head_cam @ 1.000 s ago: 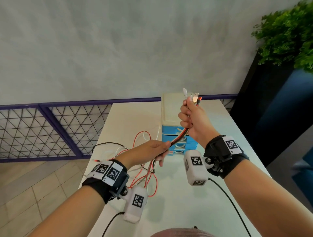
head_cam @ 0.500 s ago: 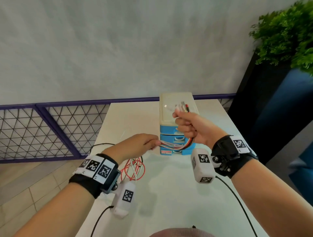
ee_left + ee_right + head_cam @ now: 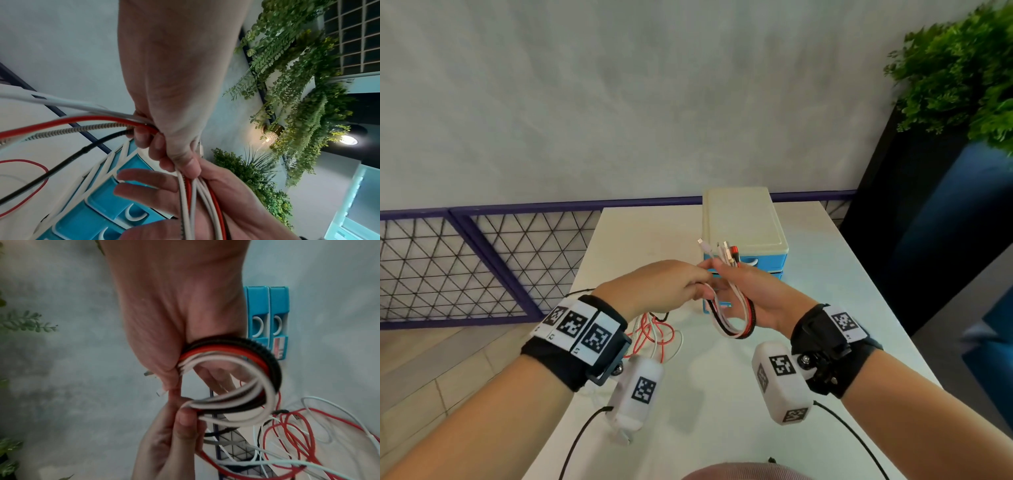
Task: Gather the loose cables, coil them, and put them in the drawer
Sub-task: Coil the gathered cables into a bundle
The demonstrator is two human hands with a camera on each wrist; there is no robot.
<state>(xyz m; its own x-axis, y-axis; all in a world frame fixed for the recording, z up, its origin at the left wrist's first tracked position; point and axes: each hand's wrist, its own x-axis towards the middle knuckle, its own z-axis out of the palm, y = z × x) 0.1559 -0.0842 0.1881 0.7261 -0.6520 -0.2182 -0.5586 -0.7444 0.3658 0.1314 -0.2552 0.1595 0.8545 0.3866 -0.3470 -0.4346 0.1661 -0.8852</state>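
A bundle of red, white, black and braided cables is bent into one loop hanging under my hands, above the table and in front of the drawer unit. My right hand pinches the bundle near its plug ends, which stick up past the thumb. My left hand grips the same cables right beside it, fingers curled round them. In the right wrist view the cable loop curves round my right palm, with the left hand below. The cables' tails trail down to the table.
A small drawer unit with a cream top and shut blue drawers stands at the back of the white table. A purple mesh fence runs on the left. A dark planter with greenery stands on the right.
My right hand came down from its raised position to meet the left hand. The straight stretch of cable between them has folded into a loop. More loose cable has been drawn up off the table.
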